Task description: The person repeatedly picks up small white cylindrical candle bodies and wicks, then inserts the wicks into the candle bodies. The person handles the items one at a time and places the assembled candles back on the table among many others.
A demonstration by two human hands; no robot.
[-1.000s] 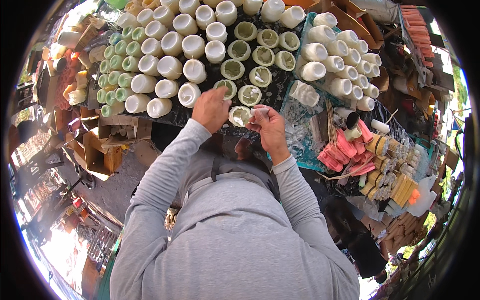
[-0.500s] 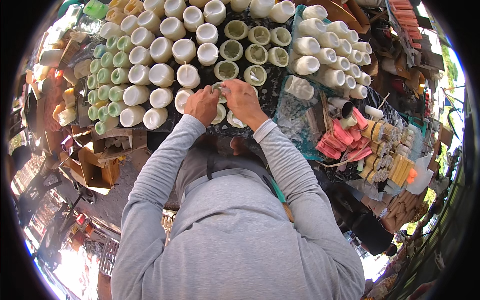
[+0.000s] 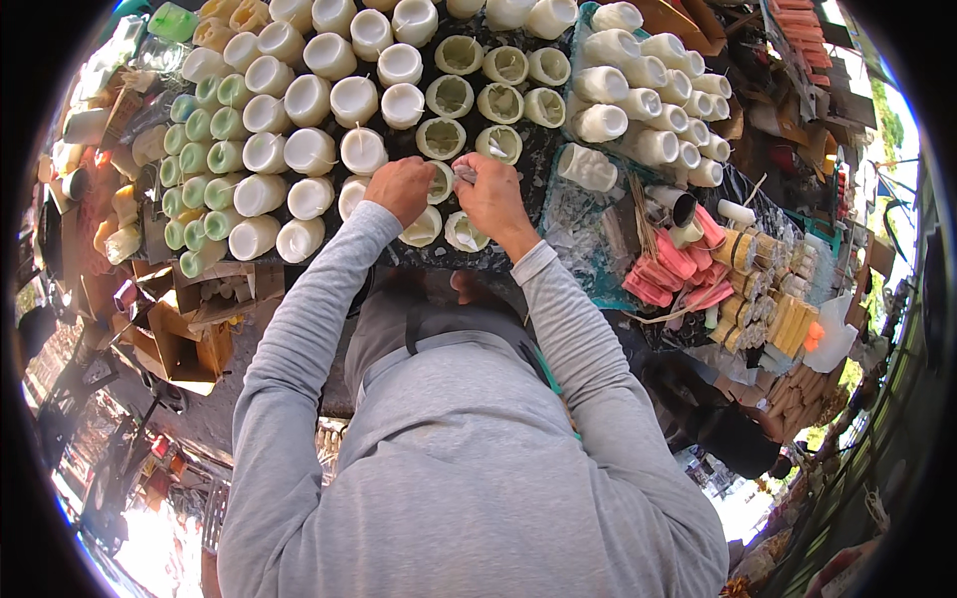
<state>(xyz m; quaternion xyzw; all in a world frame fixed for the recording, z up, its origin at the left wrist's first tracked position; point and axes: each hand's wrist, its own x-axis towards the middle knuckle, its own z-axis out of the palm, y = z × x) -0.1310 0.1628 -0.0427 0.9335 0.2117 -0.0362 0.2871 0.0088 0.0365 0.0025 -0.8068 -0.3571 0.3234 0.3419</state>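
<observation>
Drawn apart since half a second ago: left hand [image 3: 400,190] and right hand [image 3: 490,199], then together over one cup, now with a gap between. In that gap, hollow pale-green cup [image 3: 440,185], upright on dark table [image 3: 539,164], mouth up, one row back from the near edge. Right fingertips pinched on small pale piece [image 3: 465,173] beside the cup's right rim; held by the tips, probably for fine control. Left fingers bent near the left rim; cannot tell any grip. Hands on either side, likely to leave the mouth clear. Nearer the body, two front cups [image 3: 421,227]; farther off, more hollow cups [image 3: 441,139], mouths up, seemingly for easy reach inside. Leftward, white cylinders [image 3: 311,151], then green cylinders [image 3: 225,157], packed close, perhaps to save room. Rightward, pale cylinders [image 3: 601,124] on teal surface [image 3: 596,289]; beyond, pink bundles [image 3: 675,262].
</observation>
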